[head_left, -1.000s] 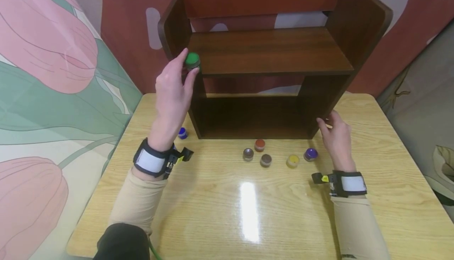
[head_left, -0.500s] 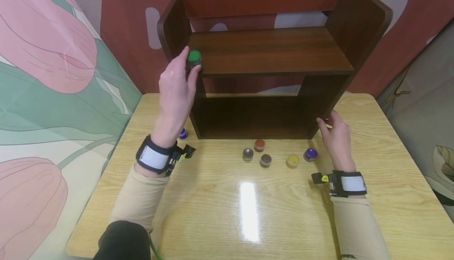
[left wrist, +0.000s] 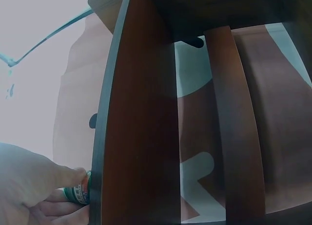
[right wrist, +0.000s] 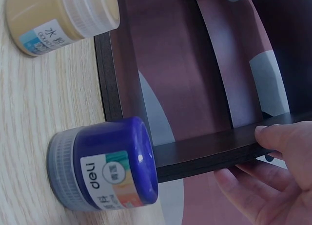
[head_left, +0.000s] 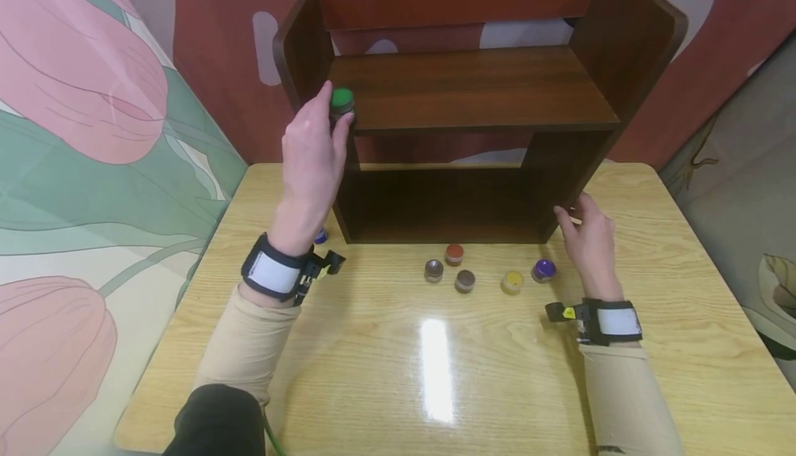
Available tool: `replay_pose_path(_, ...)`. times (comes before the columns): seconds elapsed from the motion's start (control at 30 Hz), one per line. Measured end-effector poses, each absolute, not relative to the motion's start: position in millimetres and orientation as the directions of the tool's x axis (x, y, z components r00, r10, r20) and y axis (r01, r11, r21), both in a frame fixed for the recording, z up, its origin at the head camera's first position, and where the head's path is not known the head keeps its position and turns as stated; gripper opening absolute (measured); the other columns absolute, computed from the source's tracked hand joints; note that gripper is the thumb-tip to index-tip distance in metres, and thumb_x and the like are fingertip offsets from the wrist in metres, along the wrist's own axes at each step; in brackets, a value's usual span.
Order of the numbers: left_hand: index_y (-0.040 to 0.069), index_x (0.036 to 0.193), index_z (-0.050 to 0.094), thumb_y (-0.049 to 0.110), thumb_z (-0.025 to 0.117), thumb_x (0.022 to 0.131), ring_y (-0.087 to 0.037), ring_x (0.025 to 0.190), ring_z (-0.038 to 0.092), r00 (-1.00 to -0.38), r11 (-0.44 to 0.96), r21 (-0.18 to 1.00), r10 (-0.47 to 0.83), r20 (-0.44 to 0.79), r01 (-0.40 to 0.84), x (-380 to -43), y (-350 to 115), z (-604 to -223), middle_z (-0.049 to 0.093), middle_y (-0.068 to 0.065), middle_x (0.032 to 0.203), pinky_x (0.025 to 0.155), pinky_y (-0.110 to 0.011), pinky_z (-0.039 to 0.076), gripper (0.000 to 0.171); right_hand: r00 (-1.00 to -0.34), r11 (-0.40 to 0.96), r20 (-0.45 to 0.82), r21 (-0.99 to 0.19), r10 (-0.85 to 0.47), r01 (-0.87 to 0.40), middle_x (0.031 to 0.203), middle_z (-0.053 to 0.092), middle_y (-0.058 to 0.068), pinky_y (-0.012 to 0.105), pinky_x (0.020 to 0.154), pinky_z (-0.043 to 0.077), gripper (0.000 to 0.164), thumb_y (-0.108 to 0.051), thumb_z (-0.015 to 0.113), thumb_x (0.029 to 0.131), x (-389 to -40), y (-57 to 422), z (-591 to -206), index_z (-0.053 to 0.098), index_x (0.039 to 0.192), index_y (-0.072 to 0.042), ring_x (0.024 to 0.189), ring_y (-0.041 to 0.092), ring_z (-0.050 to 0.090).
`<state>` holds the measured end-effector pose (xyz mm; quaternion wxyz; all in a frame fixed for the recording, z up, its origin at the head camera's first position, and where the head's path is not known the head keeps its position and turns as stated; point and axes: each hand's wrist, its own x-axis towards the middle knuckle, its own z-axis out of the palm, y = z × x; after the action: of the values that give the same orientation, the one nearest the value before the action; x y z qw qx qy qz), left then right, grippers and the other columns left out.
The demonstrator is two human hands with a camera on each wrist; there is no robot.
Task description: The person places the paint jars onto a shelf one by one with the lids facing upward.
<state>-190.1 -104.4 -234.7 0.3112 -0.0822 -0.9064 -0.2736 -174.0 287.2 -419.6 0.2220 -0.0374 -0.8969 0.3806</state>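
My left hand point(head_left: 311, 148) pinches a green-topped paint jar point(head_left: 342, 101) between thumb and fingers. It stands at the front left edge of the brown wooden shelf unit point(head_left: 472, 90), level with the upper board. In the left wrist view the jar point(left wrist: 78, 194) is right beside the side panel point(left wrist: 136, 137); whether it touches cannot be told. My right hand point(head_left: 587, 242) grips the unit's lower right side panel. The right wrist view has the thumb on one face of the panel point(right wrist: 209, 149) and the fingers on the other.
On the table point(head_left: 373, 345), before the unit, stand paint jars: red point(head_left: 454, 254), two greyish brown ones point(head_left: 434, 271), yellow point(head_left: 513, 282) and purple point(head_left: 544, 270). A blue jar point(head_left: 320, 236) is partly hidden by my left wrist. A patterned wall point(head_left: 218, 62) rises behind.
My left hand has shifted slightly right and up with the green-topped paint jar, then nearly stopped. The right hand keeps its grip on the panel, and the jars on the table stay put.
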Motion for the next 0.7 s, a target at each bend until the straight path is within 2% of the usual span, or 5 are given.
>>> replay_pose_path(0.7, 0.000, 0.146, 0.048, 0.025, 0.060, 0.099, -0.029, 0.124, 0.064, -0.794, 0.856, 0.412, -0.003, 0.608, 0.313, -196.6, -101.8, -237.4, 0.064, -0.019, 0.135, 0.108, -0.037, 0.051, 0.054, -0.907, 0.702, 0.348, -0.706, 0.237, -0.087, 0.125, 0.066, 0.028, 0.058, 0.090, 0.056, 0.037, -0.026, 0.056, 0.102, -173.6, 287.3, -417.2, 0.058, 0.129, 0.000, 0.111, 0.046, 0.066)
